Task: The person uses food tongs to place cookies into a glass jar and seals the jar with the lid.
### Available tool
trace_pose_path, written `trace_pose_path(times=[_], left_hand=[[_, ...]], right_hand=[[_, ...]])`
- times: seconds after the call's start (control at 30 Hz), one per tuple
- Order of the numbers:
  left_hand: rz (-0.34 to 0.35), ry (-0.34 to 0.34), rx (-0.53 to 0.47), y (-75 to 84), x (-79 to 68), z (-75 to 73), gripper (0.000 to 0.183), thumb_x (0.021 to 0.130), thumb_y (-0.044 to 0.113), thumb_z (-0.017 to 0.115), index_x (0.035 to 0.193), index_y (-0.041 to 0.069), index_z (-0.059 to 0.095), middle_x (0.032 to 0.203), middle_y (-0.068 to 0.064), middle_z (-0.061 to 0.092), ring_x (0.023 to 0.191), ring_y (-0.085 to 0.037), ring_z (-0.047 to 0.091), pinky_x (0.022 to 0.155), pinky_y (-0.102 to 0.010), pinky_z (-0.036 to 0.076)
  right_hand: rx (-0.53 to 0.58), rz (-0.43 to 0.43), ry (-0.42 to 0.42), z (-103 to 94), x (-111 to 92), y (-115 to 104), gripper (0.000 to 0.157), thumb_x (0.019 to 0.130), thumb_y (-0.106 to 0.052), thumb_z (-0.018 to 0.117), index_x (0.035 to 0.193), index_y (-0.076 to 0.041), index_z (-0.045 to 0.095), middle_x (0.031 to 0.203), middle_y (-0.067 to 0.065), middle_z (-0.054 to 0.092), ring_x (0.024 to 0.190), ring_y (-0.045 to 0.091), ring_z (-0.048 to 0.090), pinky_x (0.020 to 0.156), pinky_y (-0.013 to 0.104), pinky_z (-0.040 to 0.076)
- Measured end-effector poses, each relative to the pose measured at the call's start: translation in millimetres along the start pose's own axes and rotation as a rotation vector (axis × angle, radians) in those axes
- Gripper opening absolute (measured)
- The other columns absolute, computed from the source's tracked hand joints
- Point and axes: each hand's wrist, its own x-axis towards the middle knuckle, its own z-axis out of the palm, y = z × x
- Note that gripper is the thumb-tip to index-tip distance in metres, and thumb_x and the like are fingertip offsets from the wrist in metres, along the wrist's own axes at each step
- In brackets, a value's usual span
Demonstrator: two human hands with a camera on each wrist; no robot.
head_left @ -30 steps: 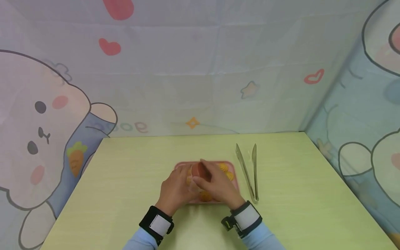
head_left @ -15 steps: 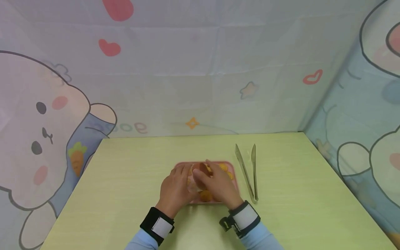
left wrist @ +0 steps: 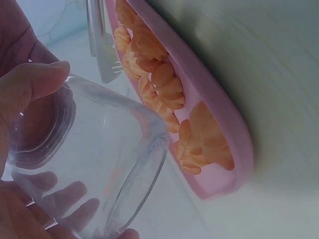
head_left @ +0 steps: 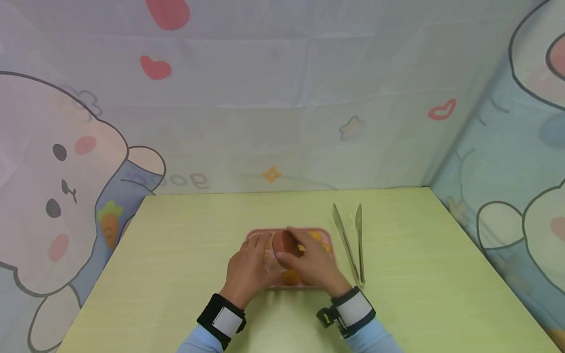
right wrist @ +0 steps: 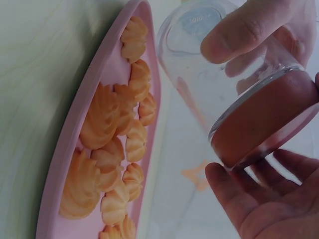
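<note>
I see the right hand (head_left: pixel 318 264), just shifted outward, gripping the brown lid (right wrist: pixel 264 119), seemingly on the jar (left wrist: pixel 107 137) the left hand (head_left: pixel 247 269) clasps.

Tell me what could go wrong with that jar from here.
The clear jar is tilted above the cookies; should its smooth wall slip from the left hand, it could crush some. The right hand grips the brown lid; if it is loose, a slip might drop it onto the pink tray.

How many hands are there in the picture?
2: the left hand, around the clear jar, and the right hand, at its reddish-brown lid.
</note>
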Motion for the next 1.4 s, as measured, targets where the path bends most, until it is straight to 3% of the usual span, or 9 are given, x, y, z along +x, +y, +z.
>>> trace_pose_path(times=[0.13, 0.23, 0.37, 0.5, 0.63, 0.87, 1.07, 1.2, 1.4], left_hand=[[-0.006, -0.004, -0.009, -0.7, 0.5, 1.6, 0.081, 0.067, 0.044, 0.077, 0.135, 0.009, 0.050, 0.128, -0.013, 0.060, 0.106, -0.029, 0.057, 0.067, -0.047, 0.056], [-0.010, -0.005, -0.014, -0.7, 0.8, 2.5, 0.083, 0.066, 0.045, 0.078, 0.135, 0.009, 0.050, 0.128, -0.013, 0.060, 0.106, -0.029, 0.057, 0.067, -0.048, 0.056], [-0.001, 0.002, 0.003, 0.1, 0.9, 2.4, 0.082, 0.066, 0.046, 0.079, 0.134, 0.009, 0.050, 0.126, -0.013, 0.060, 0.106, -0.029, 0.057, 0.069, -0.048, 0.057], [0.026, 0.028, 0.036, 1.4, 0.7, 1.1, 0.075, 0.068, 0.037, 0.079, 0.132, 0.008, 0.051, 0.123, -0.013, 0.062, 0.103, -0.029, 0.058, 0.070, -0.046, 0.057], [0.050, 0.050, 0.056, 1.6, 0.5, 0.7, 0.070, 0.068, 0.028, 0.076, 0.130, 0.008, 0.051, 0.121, -0.013, 0.062, 0.102, -0.029, 0.058, 0.069, -0.045, 0.057], [0.056, 0.055, 0.085, 0.9, 0.0, 0.6, 0.078, 0.063, 0.037, 0.079, 0.130, 0.007, 0.052, 0.121, -0.014, 0.062, 0.104, -0.030, 0.058, 0.069, -0.046, 0.056], [0.043, 0.038, 0.074, 0.4, -0.4, 0.4, 0.073, 0.066, 0.032, 0.077, 0.131, 0.008, 0.051, 0.121, -0.013, 0.062, 0.102, -0.029, 0.058, 0.068, -0.045, 0.056], [0.032, 0.028, 0.046, -0.1, -0.3, -0.4, 0.068, 0.070, 0.028, 0.075, 0.131, 0.009, 0.051, 0.123, -0.012, 0.061, 0.103, -0.029, 0.058, 0.068, -0.046, 0.056], [0.022, 0.028, 0.011, -1.4, -0.5, -0.5, 0.075, 0.067, 0.037, 0.078, 0.131, 0.009, 0.052, 0.124, -0.012, 0.061, 0.104, -0.028, 0.058, 0.067, -0.047, 0.057]], right_hand=[[0.024, -0.076, -0.036, -1.5, -1.5, 6.2, 0.072, 0.085, -0.024, 0.071, 0.143, 0.004, 0.037, 0.141, 0.025, 0.045, 0.117, 0.034, 0.050, 0.093, 0.055, 0.048], [0.035, -0.076, -0.043, -1.5, -2.0, 8.2, 0.074, 0.086, -0.024, 0.071, 0.144, 0.003, 0.034, 0.143, 0.025, 0.042, 0.120, 0.035, 0.048, 0.095, 0.056, 0.046], [-0.007, 0.043, -0.012, 0.7, -0.8, 5.6, 0.075, 0.090, -0.039, 0.063, 0.147, -0.002, 0.032, 0.146, 0.023, 0.041, 0.121, 0.035, 0.048, 0.096, 0.056, 0.045], [-0.030, 0.185, 0.044, 2.8, 1.9, -1.5, 0.077, 0.091, -0.057, 0.050, 0.146, -0.005, 0.035, 0.143, 0.022, 0.047, 0.119, 0.035, 0.051, 0.094, 0.056, 0.047], [-0.021, 0.235, 0.064, 3.9, 4.3, -8.6, 0.076, 0.091, -0.059, 0.049, 0.143, -0.003, 0.042, 0.139, 0.020, 0.052, 0.115, 0.033, 0.055, 0.092, 0.054, 0.049], [-0.006, 0.156, 0.045, 6.0, 7.1, -9.0, 0.053, 0.093, -0.042, 0.058, 0.132, -0.006, 0.055, 0.127, 0.016, 0.061, 0.109, 0.028, 0.059, 0.088, 0.050, 0.053], [-0.011, 0.098, 0.030, 5.1, 6.5, -3.1, 0.053, 0.090, -0.040, 0.062, 0.130, -0.006, 0.056, 0.123, 0.014, 0.062, 0.105, 0.026, 0.059, 0.085, 0.047, 0.054], [-0.004, 0.066, 0.017, 3.0, 4.4, -0.3, 0.060, 0.089, -0.032, 0.066, 0.136, -0.001, 0.049, 0.132, 0.018, 0.056, 0.110, 0.028, 0.056, 0.089, 0.050, 0.052], [0.027, -0.004, -0.032, -2.3, 2.7, 1.2, 0.066, 0.087, -0.021, 0.069, 0.143, -0.001, 0.040, 0.143, 0.021, 0.045, 0.117, 0.031, 0.051, 0.096, 0.053, 0.047]])
